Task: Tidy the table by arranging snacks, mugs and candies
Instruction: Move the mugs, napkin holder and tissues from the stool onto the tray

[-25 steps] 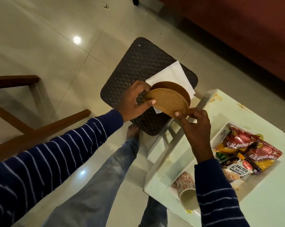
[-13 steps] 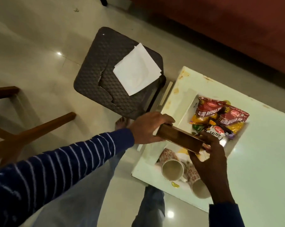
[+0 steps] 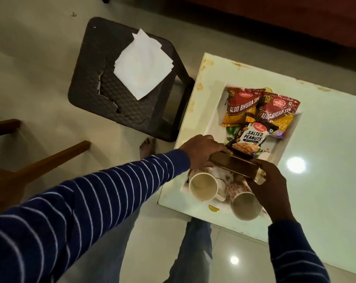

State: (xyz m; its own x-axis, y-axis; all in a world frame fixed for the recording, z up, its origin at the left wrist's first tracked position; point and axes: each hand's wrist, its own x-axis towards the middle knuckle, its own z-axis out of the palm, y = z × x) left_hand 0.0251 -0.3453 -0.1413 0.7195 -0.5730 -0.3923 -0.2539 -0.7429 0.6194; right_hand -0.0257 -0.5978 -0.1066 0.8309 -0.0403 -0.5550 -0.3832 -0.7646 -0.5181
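A brown round box [image 3: 233,166] is seen edge-on just above a white tray [image 3: 210,117] on the white table [image 3: 326,156]. My left hand [image 3: 201,151] grips its left end and my right hand [image 3: 269,184] grips its right end. Two Aloo Bhujia packets [image 3: 242,103] [image 3: 279,111] and a salted peanuts packet [image 3: 249,139] lie in the tray beyond the box. Two floral mugs lie on their sides at the tray's near end, one to the left [image 3: 202,186] and one to the right [image 3: 245,205], partly under my right hand. A gold candy [image 3: 213,208] lies near the table's edge.
A dark plastic stool [image 3: 103,94] stands left of the table with white paper napkins [image 3: 142,64] on its seat. A wooden chair frame [image 3: 36,168] is at the far left. My legs and a bare foot [image 3: 147,148] are below, on the tiled floor.
Both hands have carried the brown box from over the stool to the right and down, to just above the tray between the snack packets and the mugs.
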